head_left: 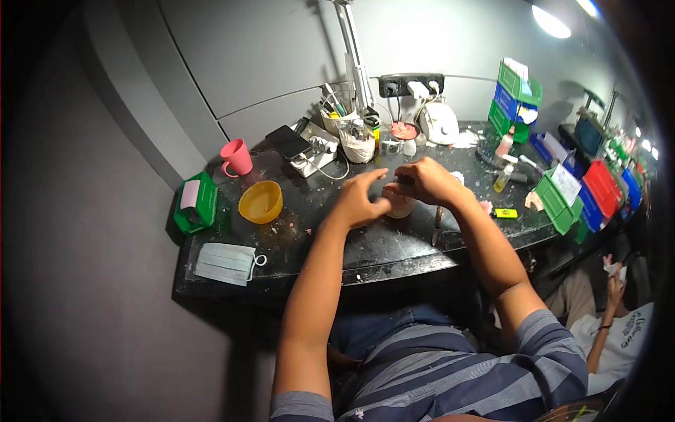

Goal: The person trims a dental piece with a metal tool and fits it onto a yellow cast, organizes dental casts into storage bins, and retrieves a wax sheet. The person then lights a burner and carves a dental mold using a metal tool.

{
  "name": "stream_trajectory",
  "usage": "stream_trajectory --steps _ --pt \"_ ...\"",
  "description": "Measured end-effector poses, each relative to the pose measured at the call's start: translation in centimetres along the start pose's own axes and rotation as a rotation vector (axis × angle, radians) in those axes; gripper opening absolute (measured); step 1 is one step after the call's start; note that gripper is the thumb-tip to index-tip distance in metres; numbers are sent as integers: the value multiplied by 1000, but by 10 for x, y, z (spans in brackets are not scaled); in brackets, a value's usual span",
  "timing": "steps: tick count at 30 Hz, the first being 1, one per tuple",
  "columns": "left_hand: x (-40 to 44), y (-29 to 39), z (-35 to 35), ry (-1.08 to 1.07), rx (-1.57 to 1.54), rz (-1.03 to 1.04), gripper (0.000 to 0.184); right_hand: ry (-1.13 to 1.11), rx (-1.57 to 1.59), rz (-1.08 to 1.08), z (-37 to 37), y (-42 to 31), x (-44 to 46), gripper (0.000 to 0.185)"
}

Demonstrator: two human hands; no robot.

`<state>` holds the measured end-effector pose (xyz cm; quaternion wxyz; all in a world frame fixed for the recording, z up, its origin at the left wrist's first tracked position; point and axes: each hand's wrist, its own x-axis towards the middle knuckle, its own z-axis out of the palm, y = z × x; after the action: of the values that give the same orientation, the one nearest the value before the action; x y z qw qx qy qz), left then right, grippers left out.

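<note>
Over the middle of the dark worktop, my left hand (362, 200) is open, thumb and fingers spread apart with nothing between them. Just right of it, my right hand (430, 183) has its fingers curled together above a small rounded pinkish-white piece (401, 205). Something dark shows at those fingertips, too small to name. The pale piece sits on the worktop below both hands, partly hidden by them. A thin tool with a brown handle (437, 224) lies to the right, beneath my right forearm.
Left stand a yellow bowl (260, 202), a pink mug (237, 157), a green bin (197, 202) and a face mask (226, 263). Behind are a phone (287, 142) and a tool holder (336, 117). Right lie a yellow marker-like item (505, 213) and bins (559, 200); another person (612, 337) sits nearby.
</note>
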<state>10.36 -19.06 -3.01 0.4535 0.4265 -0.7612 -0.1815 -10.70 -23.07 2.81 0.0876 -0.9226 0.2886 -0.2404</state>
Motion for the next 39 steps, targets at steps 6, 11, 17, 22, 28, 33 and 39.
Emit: stream_trajectory --steps 6,11,17,22,28,33,39 --pt "8 -19 -74 551 -280 62 31 -1 -36 -8 4 5 -7 45" --pt "73 -50 -124 654 384 -382 18 54 -24 -57 6 3 -12 42" --pt "141 -108 -161 246 851 -1009 57 147 -22 -117 15 9 -17 37" --pt "157 -114 -147 35 894 -1140 64 186 -31 -112 18 7 -19 37" --pt "167 -127 -142 38 889 -1194 65 184 -39 -116 18 5 -19 36" --pt "167 -144 -143 193 900 -1233 75 221 -22 -131 19 5 -20 36" --pt "161 -166 -162 112 806 -1210 83 222 -26 -135 20 6 -21 35"
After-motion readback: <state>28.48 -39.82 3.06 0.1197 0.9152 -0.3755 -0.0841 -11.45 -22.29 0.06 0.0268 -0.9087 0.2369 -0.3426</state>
